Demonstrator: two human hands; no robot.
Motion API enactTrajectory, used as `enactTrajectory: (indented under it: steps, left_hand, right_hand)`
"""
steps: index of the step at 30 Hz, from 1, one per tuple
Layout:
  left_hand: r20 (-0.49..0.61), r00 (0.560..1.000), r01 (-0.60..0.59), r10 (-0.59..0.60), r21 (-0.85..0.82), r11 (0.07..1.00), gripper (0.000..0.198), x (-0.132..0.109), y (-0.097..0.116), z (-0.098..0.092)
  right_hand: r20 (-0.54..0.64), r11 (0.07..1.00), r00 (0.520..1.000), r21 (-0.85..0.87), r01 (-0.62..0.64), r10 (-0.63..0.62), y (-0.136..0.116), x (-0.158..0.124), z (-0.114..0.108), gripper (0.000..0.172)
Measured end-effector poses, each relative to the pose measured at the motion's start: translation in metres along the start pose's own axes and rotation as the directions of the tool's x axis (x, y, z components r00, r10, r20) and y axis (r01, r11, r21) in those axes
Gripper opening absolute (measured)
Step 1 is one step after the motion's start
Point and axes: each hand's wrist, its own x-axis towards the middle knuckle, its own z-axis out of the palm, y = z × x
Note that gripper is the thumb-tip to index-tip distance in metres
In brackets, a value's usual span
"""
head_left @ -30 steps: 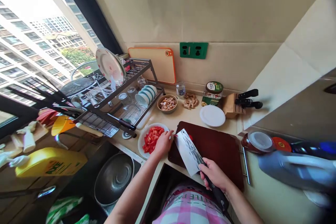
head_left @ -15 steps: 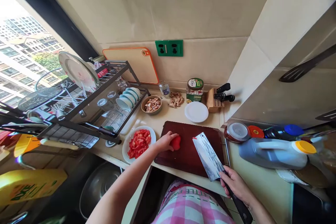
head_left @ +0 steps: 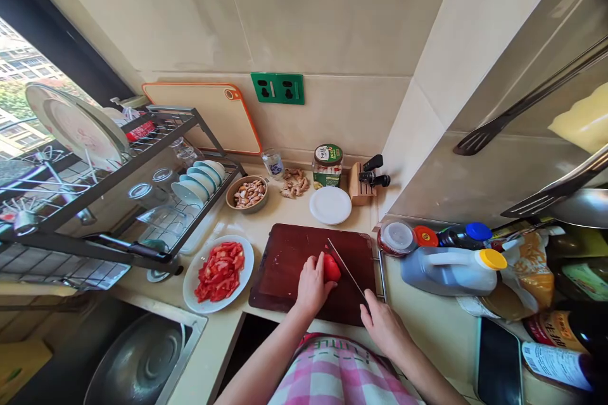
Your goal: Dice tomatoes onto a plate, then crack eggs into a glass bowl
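On the dark red cutting board (head_left: 285, 253), my left hand (head_left: 312, 285) is closed on a piece of red tomato (head_left: 331, 268), holding it against the board. My right hand (head_left: 381, 321) grips the handle of a cleaver (head_left: 346, 269). The blade stands on edge, seen nearly end-on, close by the tomato's right side; whether it touches the tomato I cannot tell. To the left of the board, a white plate (head_left: 190, 291) bears a heap of cut tomato pieces (head_left: 221, 271).
Behind the board are a bowl (head_left: 232, 201) of garlic cloves, ginger (head_left: 294, 183), a small white plate (head_left: 330, 205) and a knife block (head_left: 360, 186). A dish rack (head_left: 156, 139) stands left, above a sink basin (head_left: 137, 354). A large jug (head_left: 441, 272) and a phone (head_left: 498, 361) lie right.
My left hand has moved the tomato rightward to the board's middle. The cleaver has swung from lying flat-side up to edge-down beside the tomato. The view has shifted to the right.
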Motion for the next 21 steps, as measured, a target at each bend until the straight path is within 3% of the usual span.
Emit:
enactTrajectory:
  steps: [3,5,12,21]
  left_hand:
    - [0.011,0.977,-0.212,0.212,-0.018,0.977,0.054,0.002,-0.006,-0.007]
    - [0.042,0.963,-0.263,0.266,-0.063,0.963,0.046,0.003,-0.006,-0.01]
    - [-0.01,0.973,-0.23,0.23,-0.105,0.968,0.041,0.0,-0.001,-0.007]
    - [-0.102,0.978,-0.195,0.18,-0.16,0.968,0.048,-0.012,-0.009,0.014]
  right_hand:
    - [0.035,1.0,0.999,-0.01,0.018,-0.018,-0.006,0.003,-0.014,0.023]
    - [0.033,0.999,0.999,-0.018,0.029,-0.029,-0.01,0.003,-0.023,0.022]
    - [0.076,0.999,0.997,-0.04,0.034,-0.031,-0.014,-0.01,-0.038,0.021]
    - [0.156,0.988,0.984,-0.14,-0.067,0.089,-0.021,0.017,-0.013,0.03]
